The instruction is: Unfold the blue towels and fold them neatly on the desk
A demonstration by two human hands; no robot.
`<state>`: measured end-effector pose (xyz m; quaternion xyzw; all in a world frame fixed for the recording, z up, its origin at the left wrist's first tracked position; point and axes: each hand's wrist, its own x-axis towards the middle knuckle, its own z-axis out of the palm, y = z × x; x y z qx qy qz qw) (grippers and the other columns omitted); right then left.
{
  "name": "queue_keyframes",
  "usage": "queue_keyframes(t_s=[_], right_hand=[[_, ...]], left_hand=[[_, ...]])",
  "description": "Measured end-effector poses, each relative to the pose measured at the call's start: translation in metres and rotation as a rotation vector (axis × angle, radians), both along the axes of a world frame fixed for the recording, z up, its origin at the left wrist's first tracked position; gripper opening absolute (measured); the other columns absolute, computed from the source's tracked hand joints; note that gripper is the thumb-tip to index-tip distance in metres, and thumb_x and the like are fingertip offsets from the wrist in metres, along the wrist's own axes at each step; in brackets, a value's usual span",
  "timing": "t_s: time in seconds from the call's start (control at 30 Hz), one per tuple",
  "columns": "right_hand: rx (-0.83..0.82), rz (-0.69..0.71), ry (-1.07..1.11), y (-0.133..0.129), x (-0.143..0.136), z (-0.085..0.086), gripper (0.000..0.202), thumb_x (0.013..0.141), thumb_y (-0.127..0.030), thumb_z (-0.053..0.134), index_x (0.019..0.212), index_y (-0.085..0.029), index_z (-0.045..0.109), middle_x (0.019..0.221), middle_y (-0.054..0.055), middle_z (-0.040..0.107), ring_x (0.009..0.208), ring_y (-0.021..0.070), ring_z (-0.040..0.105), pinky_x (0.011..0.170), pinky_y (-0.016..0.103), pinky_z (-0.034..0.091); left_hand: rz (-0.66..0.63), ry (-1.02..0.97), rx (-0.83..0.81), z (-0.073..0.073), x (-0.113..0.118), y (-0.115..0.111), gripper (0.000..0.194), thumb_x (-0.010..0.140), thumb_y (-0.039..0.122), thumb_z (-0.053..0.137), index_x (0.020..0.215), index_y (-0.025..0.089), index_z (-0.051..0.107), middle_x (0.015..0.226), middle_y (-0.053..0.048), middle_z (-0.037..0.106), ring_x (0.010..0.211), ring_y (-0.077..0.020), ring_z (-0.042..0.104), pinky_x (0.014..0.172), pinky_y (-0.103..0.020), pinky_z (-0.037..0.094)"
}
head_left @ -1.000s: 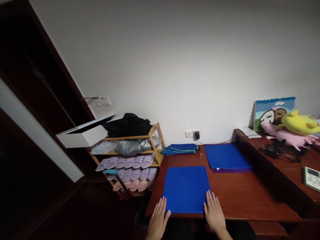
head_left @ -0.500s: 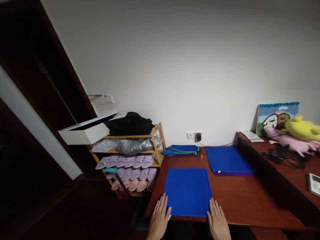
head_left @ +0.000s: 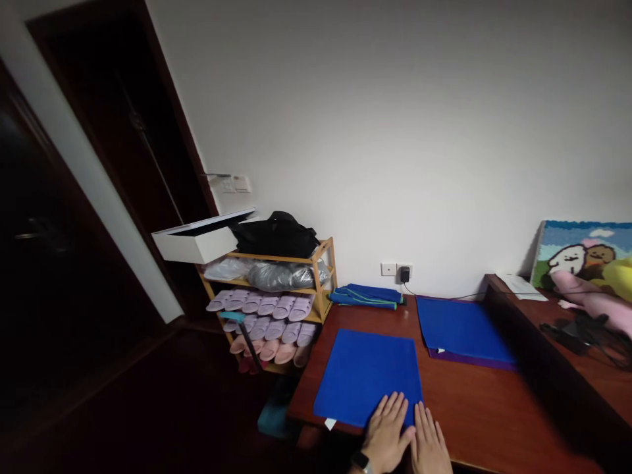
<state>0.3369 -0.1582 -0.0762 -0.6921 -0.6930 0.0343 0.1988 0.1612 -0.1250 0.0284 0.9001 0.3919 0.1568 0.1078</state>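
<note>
A flat blue cloth lies on the brown wooden table, a small white tag showing at its near left corner. My left hand rests flat on the cloth's near right part, fingers extended together, with a watch on the wrist. Beside it, my right hand lies palm down at the cloth's right edge, fingers straight. Neither hand grips anything. Farther back on the table are a second blue cloth over a purple one, and a folded blue cloth with green edging by the wall.
Left of the table stands a wooden rack with several slippers, a black bag and a white box. On a raised surface at right are a pink plush toy, black cables and a picture.
My left hand has moved from the cloth's left edge across to its right side, beside my right hand. The view has turned a little to the left.
</note>
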Motion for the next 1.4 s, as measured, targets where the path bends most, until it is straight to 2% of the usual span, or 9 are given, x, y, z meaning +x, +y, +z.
queue_keyframes(t_s=[0.07,0.23,0.33,0.67,0.83,0.97,1.23,1.33,1.4], right_hand=[[0.016,-0.014,0.006,0.001,-0.003,0.002,0.074,0.099,-0.061,0.017,0.151,-0.020,0.050,0.159,0.007,0.041,0.149,0.0324,0.037,0.120,0.055,0.035],[0.029,-0.055,0.030,-0.001,-0.009,0.013,0.081,0.099,-0.065,0.010,0.152,-0.016,0.048,0.159,0.010,0.042,0.149,0.0323,0.036,0.122,0.053,0.033],[0.019,-0.068,0.023,-0.002,-0.010,0.019,0.081,0.100,-0.065,0.008,0.153,-0.017,0.047,0.160,0.008,0.040,0.150,0.0305,0.035,0.123,0.052,0.032],[-0.033,-0.093,0.037,-0.002,-0.009,0.027,0.074,0.101,-0.060,0.013,0.155,-0.019,0.043,0.161,0.006,0.039,0.150,0.0302,0.034,0.121,0.052,0.035],[0.014,-0.117,0.056,0.029,-0.008,0.079,0.067,0.104,-0.051,0.012,0.162,-0.020,0.023,0.168,0.001,0.024,0.156,0.0236,0.019,0.126,0.047,0.026],[-0.117,-0.134,0.015,0.071,-0.005,0.112,0.066,0.104,-0.045,0.014,0.161,-0.014,0.024,0.168,0.003,0.023,0.156,0.0239,0.017,0.127,0.045,0.020],[-0.173,-0.111,0.036,0.089,-0.002,0.082,0.068,0.101,-0.049,0.020,0.159,-0.015,0.029,0.166,0.004,0.026,0.155,0.0245,0.021,0.128,0.047,0.019],[-0.179,-0.110,0.041,0.088,-0.002,0.083,0.068,0.101,-0.049,0.020,0.159,-0.014,0.028,0.166,0.003,0.025,0.155,0.0248,0.021,0.128,0.048,0.018],[-0.192,-0.112,0.034,0.088,-0.002,0.086,0.069,0.101,-0.048,0.018,0.159,-0.013,0.027,0.167,0.003,0.024,0.156,0.0248,0.020,0.128,0.047,0.017]], left_hand=[[0.057,0.037,0.046,-0.006,-0.033,0.008,0.062,0.108,0.046,0.030,0.162,0.035,0.003,0.169,0.003,0.020,0.155,-0.0222,0.024,0.127,-0.048,0.028],[0.388,0.117,0.172,-0.023,-0.124,0.030,0.064,0.107,0.051,0.033,0.163,0.029,0.012,0.165,-0.004,0.032,0.151,-0.0249,0.034,0.123,-0.049,0.036],[0.429,0.108,0.263,-0.034,-0.149,0.033,0.065,0.106,0.050,0.037,0.163,0.028,0.014,0.165,-0.004,0.035,0.150,-0.0243,0.036,0.123,-0.047,0.037],[0.443,0.067,0.343,-0.044,-0.145,0.034,0.064,0.105,0.045,0.037,0.163,0.027,0.017,0.163,-0.002,0.039,0.148,-0.0243,0.040,0.122,-0.045,0.038],[0.440,0.066,0.366,-0.047,-0.148,0.037,0.064,0.105,0.044,0.037,0.163,0.026,0.018,0.163,-0.003,0.041,0.148,-0.0238,0.042,0.122,-0.045,0.038],[0.432,0.064,0.352,-0.047,-0.148,0.038,0.064,0.105,0.043,0.038,0.163,0.027,0.017,0.163,-0.002,0.040,0.148,-0.0239,0.041,0.121,-0.045,0.039],[0.479,0.038,0.284,-0.054,-0.156,0.046,0.060,0.105,0.042,0.036,0.162,0.031,0.020,0.159,-0.001,0.045,0.144,-0.0254,0.047,0.118,-0.048,0.045],[0.504,0.023,0.274,-0.032,-0.138,0.049,0.059,0.106,0.042,0.034,0.162,0.029,0.019,0.160,-0.003,0.044,0.145,-0.0251,0.045,0.119,-0.049,0.044],[0.434,0.023,0.251,-0.010,-0.110,0.051,0.059,0.107,0.043,0.032,0.163,0.028,0.018,0.163,-0.002,0.039,0.149,-0.0243,0.039,0.121,-0.047,0.041]])
